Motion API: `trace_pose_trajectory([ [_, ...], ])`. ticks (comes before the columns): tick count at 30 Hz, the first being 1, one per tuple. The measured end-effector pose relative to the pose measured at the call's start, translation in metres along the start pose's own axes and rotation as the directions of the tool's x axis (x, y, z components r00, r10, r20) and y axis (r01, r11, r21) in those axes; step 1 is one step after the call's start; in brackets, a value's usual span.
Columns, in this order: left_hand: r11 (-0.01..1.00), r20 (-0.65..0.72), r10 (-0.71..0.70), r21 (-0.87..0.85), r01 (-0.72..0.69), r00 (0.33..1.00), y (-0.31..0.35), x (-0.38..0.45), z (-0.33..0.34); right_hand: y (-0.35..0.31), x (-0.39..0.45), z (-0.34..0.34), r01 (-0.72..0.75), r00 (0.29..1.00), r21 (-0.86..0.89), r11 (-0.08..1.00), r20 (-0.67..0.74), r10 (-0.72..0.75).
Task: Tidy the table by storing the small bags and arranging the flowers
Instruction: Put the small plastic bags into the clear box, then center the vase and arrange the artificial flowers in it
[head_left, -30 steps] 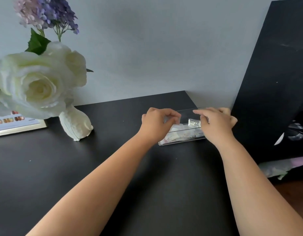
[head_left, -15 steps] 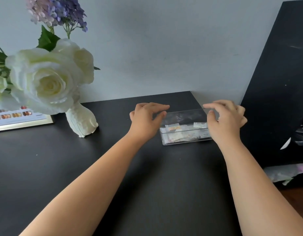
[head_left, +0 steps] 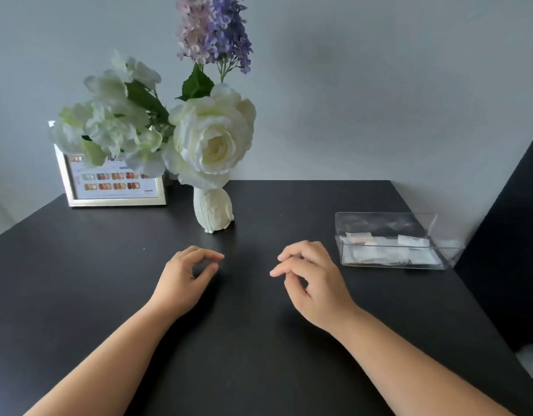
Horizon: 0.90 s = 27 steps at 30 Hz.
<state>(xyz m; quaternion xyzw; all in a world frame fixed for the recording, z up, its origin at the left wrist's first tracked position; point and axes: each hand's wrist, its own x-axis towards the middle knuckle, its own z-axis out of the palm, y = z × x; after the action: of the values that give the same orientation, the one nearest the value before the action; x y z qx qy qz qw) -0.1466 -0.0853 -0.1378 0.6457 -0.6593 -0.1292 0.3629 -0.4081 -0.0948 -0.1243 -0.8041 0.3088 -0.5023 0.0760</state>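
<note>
Both my forearms are bare from the lower frame edge up to the wrists; no sleeve cuff shows. My left hand, on the vase side, carries no ring, watch or glove. My right hand likewise. Nails short, unpainted.

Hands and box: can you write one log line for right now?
left hand: empty, over table | right hand: empty | small bags: in clear box | flowers: in vase
</note>
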Motion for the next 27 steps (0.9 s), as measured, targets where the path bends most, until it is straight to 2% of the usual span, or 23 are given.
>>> trace_pose_trajectory([
  [2,0.998,0.001,-0.056,-0.028,0.056,0.998,-0.009,-0.001,-0.009,0.002,-0.003,0.016,-0.064,0.99,0.037,0.997,0.127,0.059],
  [4,0.991,-0.017,-0.099,-0.094,0.097,0.995,-0.015,0.001,-0.013,0.008,0.001,0.029,-0.195,0.956,0.026,0.98,0.227,0.184],
  [6,0.981,-0.049,-0.126,-0.157,0.117,0.991,-0.017,0.009,-0.011,0.017,0.009,0.042,-0.323,0.907,-0.027,0.946,0.277,0.317],
  [9,0.963,-0.088,-0.166,-0.228,0.143,0.982,-0.023,0.023,-0.013,0.026,0.026,0.067,-0.419,0.842,-0.132,0.898,0.315,0.439],
  [14,0.918,-0.103,-0.264,-0.33,0.218,0.959,-0.042,0.057,-0.018,0.033,0.06,0.112,-0.542,0.793,-0.13,0.83,0.246,0.557],
  [17,0.879,-0.061,-0.28,-0.417,0.231,0.958,-0.053,0.083,-0.019,0.037,0.082,0.138,-0.611,0.762,-0.078,0.787,0.209,0.613],
  [23,0.819,0.119,-0.131,-0.546,0.175,0.984,-0.078,0.119,-0.022,0.038,0.106,0.171,-0.613,0.786,0.058,0.788,0.149,0.6],
  [27,0.783,0.152,-0.035,-0.61,0.122,0.988,-0.087,0.124,-0.019,0.043,0.108,0.177,-0.628,0.777,0.098,0.772,0.135,0.614],
])
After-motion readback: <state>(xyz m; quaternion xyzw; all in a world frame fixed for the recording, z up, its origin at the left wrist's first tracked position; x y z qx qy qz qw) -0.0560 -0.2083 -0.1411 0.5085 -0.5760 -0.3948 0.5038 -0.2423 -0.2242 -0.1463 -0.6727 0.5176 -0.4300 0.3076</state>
